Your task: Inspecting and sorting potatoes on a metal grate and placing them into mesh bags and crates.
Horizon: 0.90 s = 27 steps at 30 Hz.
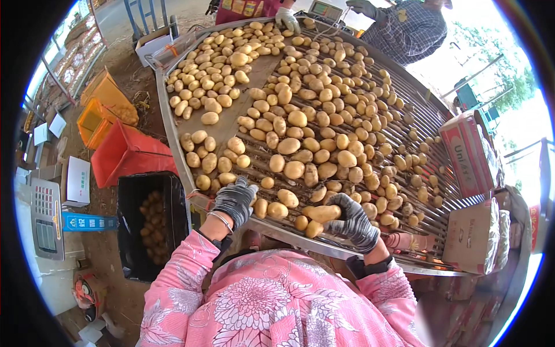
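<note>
Many potatoes [288,146] lie over a metal roller sorting table [416,102] in front of me. My left hand [235,203], in a grey-black knit glove, rests over potatoes at the table's near left edge; what lies under its palm is hidden. My right hand [353,222], in a like glove, has its fingers and thumb around the right end of a long potato [322,214] at the near edge. Two smaller potatoes lie just left of and below that one. More potatoes are spread on the flat panel [217,129] at the left.
Left of the table stand a black-lined bin [125,225] with potatoes, a red container [125,154], orange containers [93,123] and a scale [47,221]. Cardboard boxes [470,238] sit at the right end. Across the table are two co-workers, one gloved hand [287,19] near the potatoes.
</note>
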Each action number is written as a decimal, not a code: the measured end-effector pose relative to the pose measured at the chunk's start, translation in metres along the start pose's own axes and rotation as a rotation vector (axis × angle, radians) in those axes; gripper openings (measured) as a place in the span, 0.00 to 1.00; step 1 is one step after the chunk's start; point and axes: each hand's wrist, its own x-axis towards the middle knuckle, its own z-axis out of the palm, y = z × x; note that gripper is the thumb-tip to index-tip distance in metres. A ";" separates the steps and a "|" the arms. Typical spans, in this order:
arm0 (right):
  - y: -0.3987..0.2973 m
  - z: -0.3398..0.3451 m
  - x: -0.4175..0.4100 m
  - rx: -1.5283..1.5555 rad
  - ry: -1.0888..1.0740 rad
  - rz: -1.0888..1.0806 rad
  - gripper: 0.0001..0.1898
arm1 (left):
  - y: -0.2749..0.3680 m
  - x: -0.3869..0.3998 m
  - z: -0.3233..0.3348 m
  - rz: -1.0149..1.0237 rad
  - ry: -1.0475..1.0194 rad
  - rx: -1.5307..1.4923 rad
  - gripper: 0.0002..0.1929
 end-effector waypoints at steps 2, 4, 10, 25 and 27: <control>0.003 0.001 -0.004 0.033 0.030 -0.073 0.32 | -0.001 0.005 0.006 0.029 0.043 -0.046 0.25; 0.008 0.003 -0.004 0.073 0.036 -0.118 0.32 | -0.011 0.004 0.015 0.071 0.135 -0.183 0.24; 0.024 -0.012 -0.011 0.202 0.055 -0.068 0.32 | 0.016 -0.019 -0.012 0.139 0.288 -0.905 0.29; 0.008 -0.030 0.008 0.670 0.065 0.070 0.29 | 0.045 0.011 -0.051 0.170 -0.029 -1.562 0.30; 0.011 -0.031 0.014 0.696 0.043 0.058 0.29 | 0.046 0.011 -0.055 0.030 -0.236 -2.134 0.27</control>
